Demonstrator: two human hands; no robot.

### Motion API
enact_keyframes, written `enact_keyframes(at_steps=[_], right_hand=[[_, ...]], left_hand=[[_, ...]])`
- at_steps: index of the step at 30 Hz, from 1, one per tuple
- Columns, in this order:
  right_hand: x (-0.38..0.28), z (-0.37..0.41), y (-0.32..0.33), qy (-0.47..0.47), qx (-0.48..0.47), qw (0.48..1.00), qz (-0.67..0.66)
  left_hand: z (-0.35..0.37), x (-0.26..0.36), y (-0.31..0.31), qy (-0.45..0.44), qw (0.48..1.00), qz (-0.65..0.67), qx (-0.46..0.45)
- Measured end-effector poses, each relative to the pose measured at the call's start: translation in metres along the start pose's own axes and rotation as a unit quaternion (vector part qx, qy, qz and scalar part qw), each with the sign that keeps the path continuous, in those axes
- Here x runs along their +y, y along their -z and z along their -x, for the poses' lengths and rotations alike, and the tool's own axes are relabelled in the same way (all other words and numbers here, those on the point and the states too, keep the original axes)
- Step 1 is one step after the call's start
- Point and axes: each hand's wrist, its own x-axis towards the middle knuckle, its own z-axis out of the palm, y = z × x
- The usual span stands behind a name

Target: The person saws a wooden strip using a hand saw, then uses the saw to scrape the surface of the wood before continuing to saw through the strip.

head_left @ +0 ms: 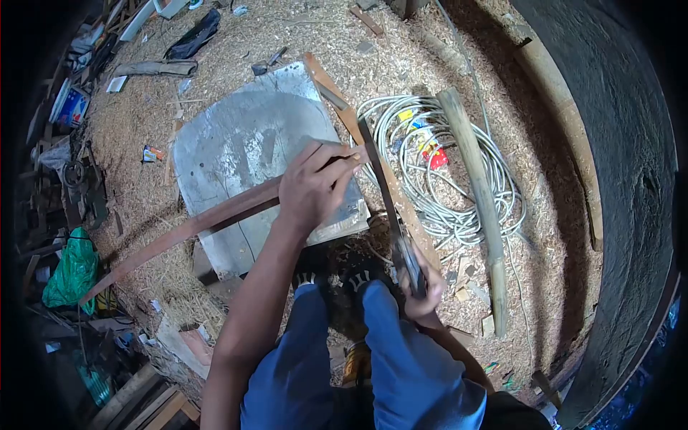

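Left hand [315, 188] curled over wooden strip [179, 233] at sheet [236, 143] edge; right hand [421, 288] tight around probable blade [383, 179].

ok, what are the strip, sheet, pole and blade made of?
Strip, held by the left hand: wood, it seems; reddish-brown, matt, unpainted.
Sheet: probably metal; grey, dull sheen, scratched.
Pole: bamboo by the look; pale, round, jointed.
Blade: likely steel; dark, thin, dull; handle hidden in the right hand.

The long reddish-brown wooden strip [193, 226] lay slanting across a grey sheet [236, 143]. My dark long-bladed knife [380, 179] lay tilted, blade just beside the strip's far end.
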Motion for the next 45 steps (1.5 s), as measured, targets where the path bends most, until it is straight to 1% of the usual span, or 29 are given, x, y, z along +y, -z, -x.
enact_keyframes(at_steps=[1,2,4,6,8,10,12,13,14,16,18,19,20,22,24,26,27,28,30,31,32,34,36,39,40,42,43,44,45], right_hand=[[0.003,0.021,0.008,-0.003,0.009,1.0,0.004],[0.01,0.033,0.013,-0.004,0.024,0.999,-0.031],[0.004,0.033,0.016,-0.001,0.021,1.0,0.0],[0.001,0.008,0.004,-0.002,0.021,0.998,0.061],[0.0,-0.028,-0.009,0.001,0.012,0.999,0.045],[-0.001,-0.031,-0.01,-0.001,0.004,0.999,0.05],[0.0,-0.008,-0.001,-0.002,0.005,1.0,0.026],[0.0,0.012,0.008,-0.03,0.001,0.998,0.05],[0.007,0.03,0.017,-0.001,-0.001,1.0,0.024],[-0.001,0.031,0.017,0.014,0.015,1.0,-0.009],[0.003,0.017,0.021,0.037,-0.021,0.996,0.075],[-0.014,-0.004,0.008,0.018,-0.021,0.992,0.123],[-0.007,-0.021,0.002,0.027,-0.015,0.996,0.081],[-0.003,-0.038,-0.005,0.025,-0.008,0.998,0.051],[0.002,-0.022,-0.004,0.034,-0.01,0.999,0.039],[0.009,0.017,0.009,0.02,-0.003,1.0,0.009],[0.001,0.024,0.008,0.041,0.001,0.999,0.003],[0.0,0.022,0.008,0.039,-0.001,0.999,0.003],[-0.001,0.02,0.011,0.01,0.025,1.0,0.017],[-0.004,0.007,0.004,0.015,0.029,0.997,0.068],[-0.009,-0.014,-0.005,0.029,0.03,0.996,0.076],[-0.003,-0.035,-0.008,0.019,0.001,0.999,0.04],[0.004,-0.025,-0.006,0.015,-0.003,1.0,0.017],[-0.001,0.016,0.002,0.036,0.014,0.999,0.003],[-0.007,0.023,0.004,0.023,0.018,0.999,-0.021],[-0.005,0.027,0.007,0.013,0.032,0.999,-0.006],[-0.002,0.024,0.009,0.006,0.015,0.999,0.033],[-0.008,0.002,0.002,0.005,-0.004,0.997,0.071],[-0.013,-0.021,-0.009,0.025,0.015,0.997,0.066]], left_hand=[[0.001,0.0,-0.001,0.005,1.0,0.004,0.004],[0.0,0.0,-0.001,0.007,1.0,0.005,0.004],[-0.001,0.001,-0.001,-0.008,1.0,0.002,0.007],[-0.001,0.0,-0.002,-0.014,1.0,0.0,0.007],[0.0,0.001,-0.004,-0.019,1.0,-0.003,0.011],[0.0,0.002,-0.001,-0.007,1.0,-0.006,0.0],[0.0,0.0,-0.002,-0.015,1.0,-0.007,0.009],[0.0,0.0,-0.003,-0.021,1.0,-0.006,0.015],[-0.002,0.0,-0.003,-0.022,1.0,-0.006,0.017],[-0.001,0.003,-0.001,-0.011,1.0,0.0,0.01],[0.001,0.003,-0.002,-0.012,1.0,0.0,0.006],[-0.002,0.001,-0.002,-0.014,1.0,-0.004,0.009],[-0.002,0.001,-0.002,-0.014,1.0,-0.003,0.01],[-0.001,0.0,0.0,-0.019,1.0,-0.008,0.002],[0.0,-0.001,0.0,-0.013,1.0,-0.009,0.0],[0.0,0.0,-0.001,-0.009,1.0,-0.007,0.0],[-0.001,0.0,-0.002,-0.011,1.0,-0.006,0.002],[0.0,0.001,-0.002,-0.012,1.0,-0.005,0.002],[0.001,0.002,-0.002,-0.011,1.0,0.001,0.003],[-0.001,0.001,-0.002,-0.012,1.0,0.004,0.009],[-0.003,0.001,-0.002,-0.013,1.0,0.005,0.01],[-0.002,0.002,-0.001,-0.012,1.0,0.0,0.009],[0.0,0.001,-0.001,-0.01,1.0,-0.003,0.006],[-0.001,0.002,-0.002,-0.011,1.0,0.002,0.01],[-0.001,0.002,-0.001,-0.011,1.0,0.006,0.014],[-0.001,0.001,-0.001,-0.014,1.0,0.003,0.011],[-0.001,0.002,-0.001,-0.021,1.0,0.002,0.007],[-0.003,0.002,-0.001,-0.024,1.0,0.002,0.007],[-0.003,0.002,-0.001,-0.018,1.0,0.002,0.005]])
